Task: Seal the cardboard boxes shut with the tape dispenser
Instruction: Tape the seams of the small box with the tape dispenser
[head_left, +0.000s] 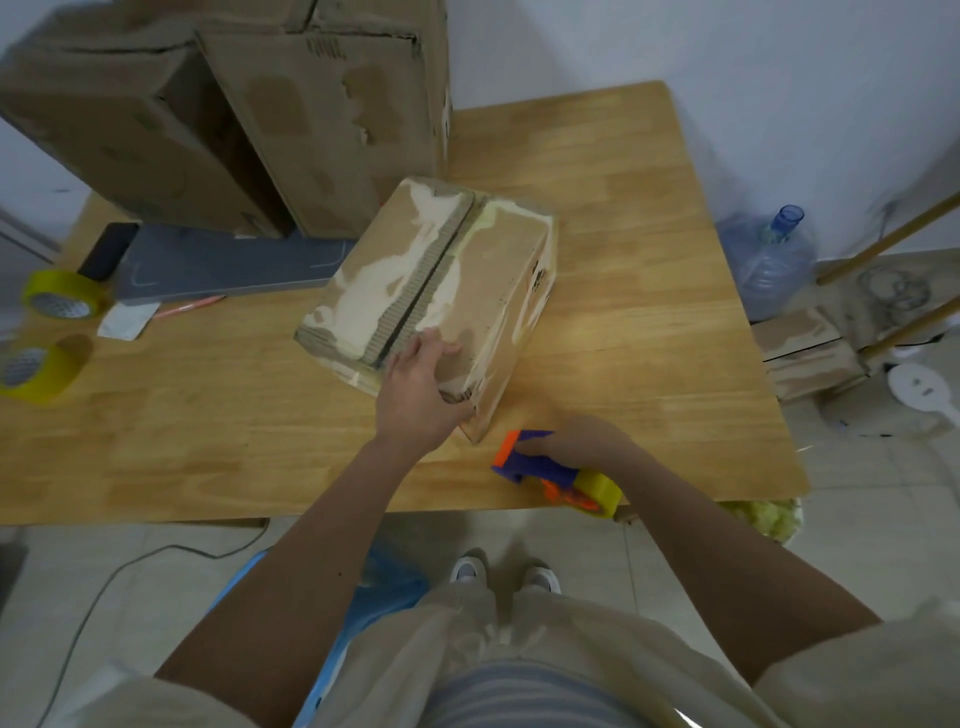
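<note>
A small worn cardboard box (467, 280) lies in the middle of the wooden table (649, 291), its two top flaps meeting along a dark centre seam. My left hand (418, 387) rests on the box's near end, fingers over the top by the seam and thumb at the near corner. A purple and orange tape dispenser (550, 470) with a yellow tape roll lies on the table near the front edge, right of the box. My right hand (582, 444) grips its handle.
Two large cardboard boxes (249, 104) stand at the back left, with a grey flat slab (223, 265) in front of them. Two yellow tape rolls (62, 293) lie at the left edge. A water jug (769, 260) and more boxes sit on the floor at right.
</note>
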